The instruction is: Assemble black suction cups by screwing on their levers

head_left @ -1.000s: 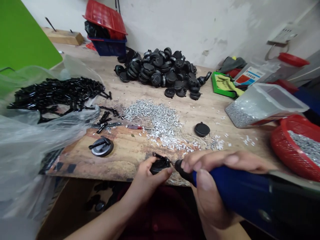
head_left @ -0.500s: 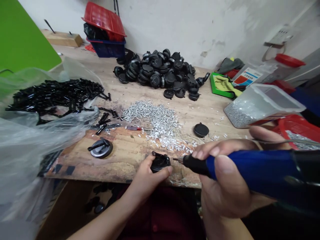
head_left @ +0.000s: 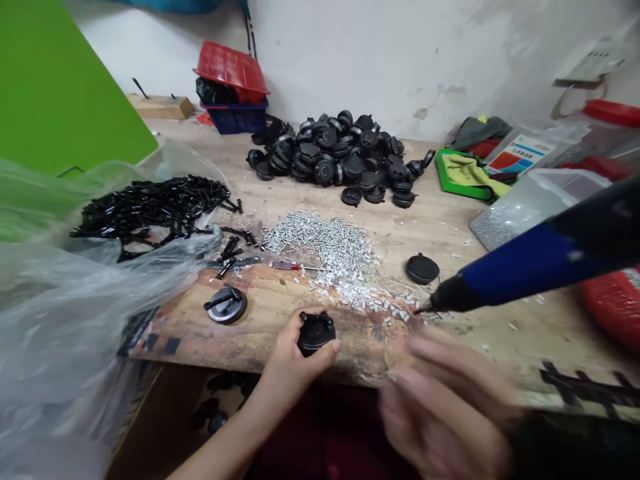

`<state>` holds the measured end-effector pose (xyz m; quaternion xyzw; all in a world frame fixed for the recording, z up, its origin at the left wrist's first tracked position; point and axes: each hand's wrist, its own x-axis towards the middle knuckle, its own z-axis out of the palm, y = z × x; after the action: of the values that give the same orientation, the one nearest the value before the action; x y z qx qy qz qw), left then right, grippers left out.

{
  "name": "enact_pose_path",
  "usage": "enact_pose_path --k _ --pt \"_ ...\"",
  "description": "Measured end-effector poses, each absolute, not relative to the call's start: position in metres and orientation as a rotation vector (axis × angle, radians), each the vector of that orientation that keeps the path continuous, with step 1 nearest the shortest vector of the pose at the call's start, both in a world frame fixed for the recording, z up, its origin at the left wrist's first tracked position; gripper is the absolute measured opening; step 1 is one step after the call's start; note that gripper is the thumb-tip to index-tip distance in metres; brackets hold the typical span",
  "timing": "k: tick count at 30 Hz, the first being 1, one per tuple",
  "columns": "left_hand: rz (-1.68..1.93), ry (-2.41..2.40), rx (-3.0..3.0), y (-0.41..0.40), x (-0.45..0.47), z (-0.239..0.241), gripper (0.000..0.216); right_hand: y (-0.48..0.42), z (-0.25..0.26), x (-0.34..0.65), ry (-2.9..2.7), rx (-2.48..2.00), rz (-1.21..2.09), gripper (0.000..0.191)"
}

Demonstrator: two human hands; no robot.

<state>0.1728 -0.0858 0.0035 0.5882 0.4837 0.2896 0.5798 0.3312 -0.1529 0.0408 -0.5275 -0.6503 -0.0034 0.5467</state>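
My left hand (head_left: 295, 363) grips a round black part (head_left: 317, 333) at the bench's front edge, thumb on the near side and fingers round the left. Blurred by motion, my right hand (head_left: 445, 393) is below the blue electric screwdriver (head_left: 520, 263) and apart from it; its fingers are too smeared to read. The screwdriver hangs tilted, with its bit pointing down-left near some small white sleeves (head_left: 357, 293). Left of my left hand lies a round part with a black bar across it (head_left: 226, 305). Another black disc (head_left: 423, 268) rests to the right.
Silver pins (head_left: 320, 237) lie heaped mid-bench beside a small red-handled screwdriver (head_left: 286, 265). A pile of black round parts (head_left: 325, 153) is at the back. Black bars (head_left: 155, 207) fill a plastic bag (head_left: 165, 287) at left. Clear tub (head_left: 505, 210) stands at right.
My right hand has let go of the electric screwdriver and moved down. The screwdriver has swung up and away to the right. The left hand still grips the black part.
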Motion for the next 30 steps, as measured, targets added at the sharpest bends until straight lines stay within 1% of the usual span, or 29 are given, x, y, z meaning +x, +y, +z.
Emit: enact_pose_path --k 1,4,5,9,14,16,19,22,25,27,30 --pt "0.717 1.119 1.462 -0.085 0.17 0.003 0.04 -0.147 0.036 0.323 -1.663 -1.259 0.013 0.04" --pt "0.816 1.083 1.727 -0.085 0.159 0.001 0.034 -0.12 0.021 0.299 -1.869 -1.368 0.281 0.021" --pt "0.824 1.084 1.796 -0.084 0.154 0.0 0.033 -0.111 0.017 0.293 -1.901 -1.387 0.333 0.019" --pt "0.82 1.171 2.005 -0.077 0.128 -0.001 0.035 -0.086 0.007 0.27 -2.012 -1.355 0.247 0.021" --pt "0.752 1.535 2.402 -0.066 0.092 -0.012 0.04 -0.065 0.004 0.238 -2.223 -1.306 0.066 0.022" --pt "0.701 1.603 2.463 -0.064 0.083 -0.022 0.045 -0.061 0.004 0.227 -2.317 -1.353 0.035 0.022" --pt "0.717 1.546 2.487 -0.064 0.076 -0.04 0.056 -0.062 0.001 0.215 -2.393 -1.465 0.008 0.022" --pt "0.813 1.518 2.426 -0.066 0.079 -0.052 0.065 -0.066 -0.002 0.21 -2.4 -1.557 -0.018 0.023" --pt "0.904 1.565 2.35 -0.066 0.083 -0.055 0.068 -0.068 -0.003 0.209 -2.38 -1.612 0.016 0.024" --pt "0.867 1.549 2.369 -0.065 0.081 -0.053 0.068 -0.067 -0.003 0.211 -2.378 -1.614 0.052 0.024" --pt "0.701 1.426 2.493 -0.059 0.066 -0.043 0.07 -0.066 -0.002 0.212 -2.38 -1.586 0.088 0.026"
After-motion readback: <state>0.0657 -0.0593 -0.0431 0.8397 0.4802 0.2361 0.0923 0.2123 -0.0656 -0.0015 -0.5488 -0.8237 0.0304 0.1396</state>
